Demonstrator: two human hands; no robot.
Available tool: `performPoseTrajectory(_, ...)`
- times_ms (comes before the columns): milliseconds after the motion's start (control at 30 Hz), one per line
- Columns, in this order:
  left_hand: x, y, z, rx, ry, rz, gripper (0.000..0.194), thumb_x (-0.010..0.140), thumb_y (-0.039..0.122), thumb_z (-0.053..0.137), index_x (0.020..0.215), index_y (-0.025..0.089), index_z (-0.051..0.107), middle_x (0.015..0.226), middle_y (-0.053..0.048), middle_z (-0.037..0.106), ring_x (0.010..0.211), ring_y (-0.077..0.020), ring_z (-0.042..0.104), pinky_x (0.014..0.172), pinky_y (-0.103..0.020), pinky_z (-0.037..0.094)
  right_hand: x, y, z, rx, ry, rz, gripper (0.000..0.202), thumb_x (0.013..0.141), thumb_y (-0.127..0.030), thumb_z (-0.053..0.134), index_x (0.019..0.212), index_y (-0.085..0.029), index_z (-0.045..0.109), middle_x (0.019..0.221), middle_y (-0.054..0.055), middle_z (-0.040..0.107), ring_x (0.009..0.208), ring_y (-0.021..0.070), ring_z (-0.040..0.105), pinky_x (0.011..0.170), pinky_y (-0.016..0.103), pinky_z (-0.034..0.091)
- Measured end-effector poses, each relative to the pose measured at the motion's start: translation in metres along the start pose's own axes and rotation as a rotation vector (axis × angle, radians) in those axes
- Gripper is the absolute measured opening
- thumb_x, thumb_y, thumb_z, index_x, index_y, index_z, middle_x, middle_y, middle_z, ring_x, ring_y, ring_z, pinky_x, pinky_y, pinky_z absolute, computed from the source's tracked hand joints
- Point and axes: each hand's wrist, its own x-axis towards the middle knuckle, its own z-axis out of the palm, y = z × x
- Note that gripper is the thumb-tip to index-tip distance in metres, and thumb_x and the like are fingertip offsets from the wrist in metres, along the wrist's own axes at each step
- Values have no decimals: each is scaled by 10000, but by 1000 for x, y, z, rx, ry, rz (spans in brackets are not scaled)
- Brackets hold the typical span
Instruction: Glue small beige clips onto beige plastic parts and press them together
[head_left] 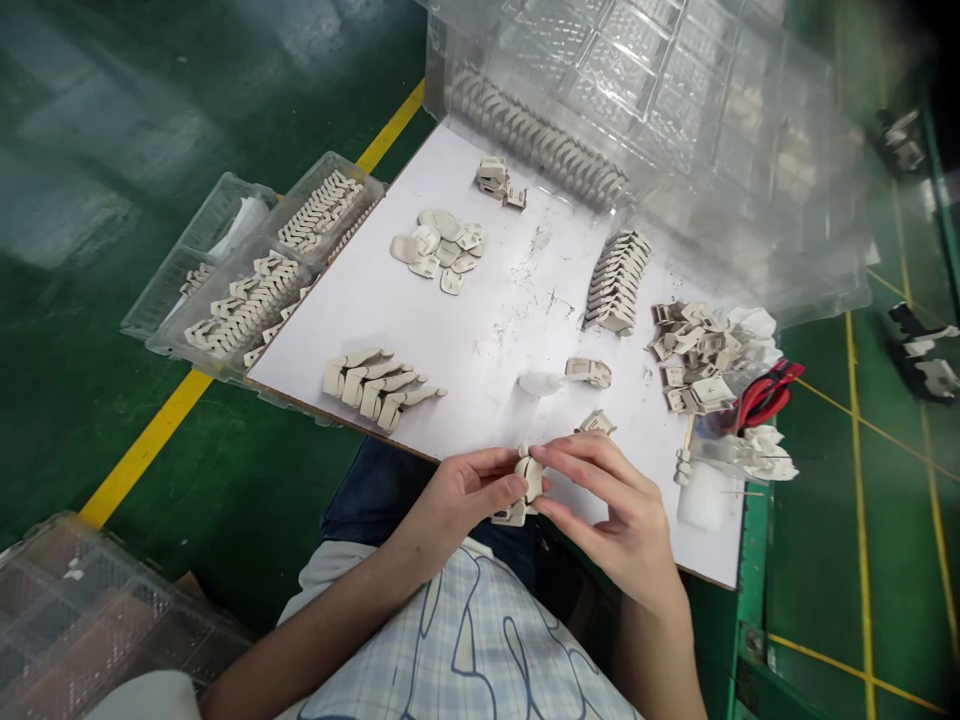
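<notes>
Plastic piece, beige and rounded, is clamped between thumb and fingers of left hand and right hand, at the near edge of the white tabletop. Apparent step: fine adjustment, seemingly calling next for steady alignment.

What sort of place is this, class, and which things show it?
Probably a factory workshop: rows of matching beige plastic-looking parts on a white rectangular tabletop, clear plastic compartmented trays, and straight yellow lines across the shiny green floor.
</notes>
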Motion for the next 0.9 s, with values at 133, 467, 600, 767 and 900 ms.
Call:
performPoseTrajectory(133, 0, -1, 3, -42, 4, -24, 483, 807, 555, 763, 1095, 166, 777, 1044, -99, 786, 1002, -242, 702, 969, -367, 486, 4, 1, -1, -24, 40, -41, 452, 849, -162, 749, 1276, -273, 651, 1036, 67, 654, 935, 210, 613, 772, 364, 552)
performPoseTrajectory(467, 2, -2, 1, -51, 33, -8, 466, 785, 545, 789, 1069, 176, 781, 967, -69, 776, 928, -195, 684, 902, -303, 482, 6, -3, -2, -36, 28, -74, 472, 852, -146, 746, 1300, -267, 657, 1041, 71, 636, 986, 214, 617, 828, 371, 559)
performPoseTrajectory(600, 4, -4, 0, -49, 28, 21, 418, 785, 519, 799, 1036, 186, 789, 914, -42, 753, 848, -159, 650, 844, -268, 478, 7, -3, -2, -28, 34, -72, 478, 858, -166, 747, 1312, -288, 658, 1027, 65, 652, 963, 210, 639, 797, 361, 579)
performPoseTrajectory(767, 1, 2, 1, 86, 14, 54, 383, 837, 531, 735, 969, 175, 784, 802, -16, 680, 760, -153, 576, 815, -286, 469, 5, -1, 1, -54, 55, -81, 508, 876, -189, 735, 1354, -332, 635, 1041, 74, 654, 968, 230, 654, 774, 380, 596)
performPoseTrajectory(900, -7, 11, 3, 364, 41, 67, 396, 954, 507, 558, 831, 167, 722, 656, 32, 489, 633, -128, 407, 650, -269, 386, 3, -1, 1, -110, 27, -105, 565, 880, -165, 727, 1403, -331, 593, 1032, 76, 659, 958, 224, 650, 757, 371, 596)
